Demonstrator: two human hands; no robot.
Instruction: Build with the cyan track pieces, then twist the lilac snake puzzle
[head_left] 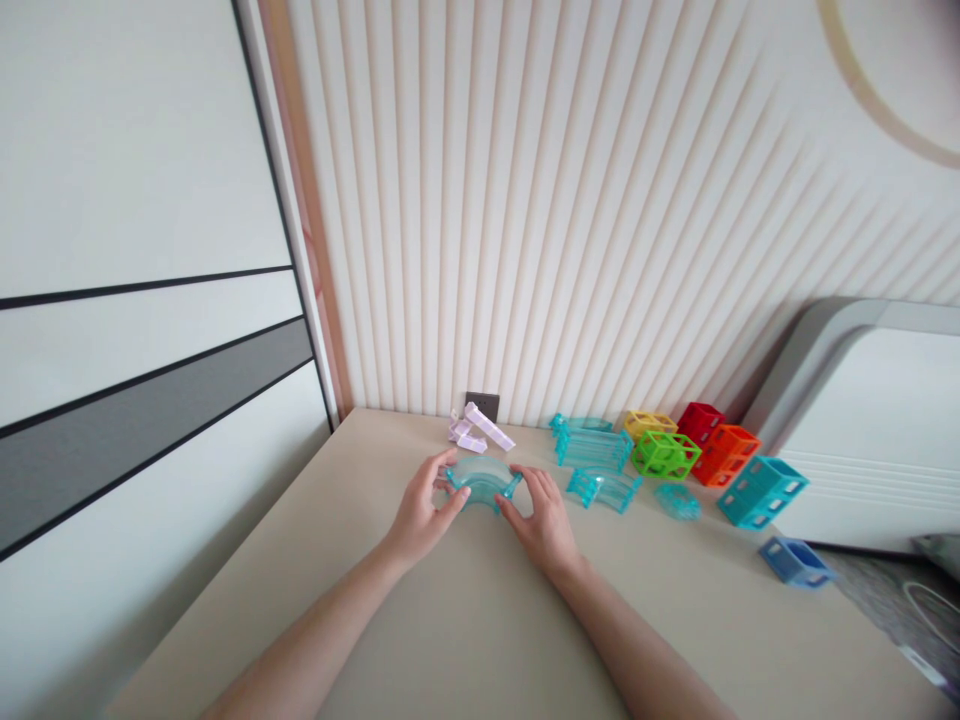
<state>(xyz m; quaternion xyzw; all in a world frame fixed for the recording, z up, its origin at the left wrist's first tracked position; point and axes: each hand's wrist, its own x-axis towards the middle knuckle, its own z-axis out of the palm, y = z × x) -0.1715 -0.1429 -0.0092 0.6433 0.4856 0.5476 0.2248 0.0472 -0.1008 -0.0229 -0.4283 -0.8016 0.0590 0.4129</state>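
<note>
A clear teal curved track piece (481, 480) is held between my two hands, just above or on the table; I cannot tell which. My left hand (427, 503) pinches its left end, thumb in front and fingers behind. At the other end, my right hand (538, 510) grips it the same way, thumb toward me. Pale lilac pieces (484, 430) lie just behind the track piece, near the wall. To the right of my right hand rest another teal curved track piece (606, 488) and teal straight track pieces (594, 448).
Open-sided blocks stand along the right: green (666, 455), yellow (651, 424), red (699, 424), orange (726, 453), teal (762, 492) and blue (796, 562). A small teal piece (677, 501) lies among them. The table (465, 640) meets a ribbed wall (450, 200) with a dark socket (484, 404).
</note>
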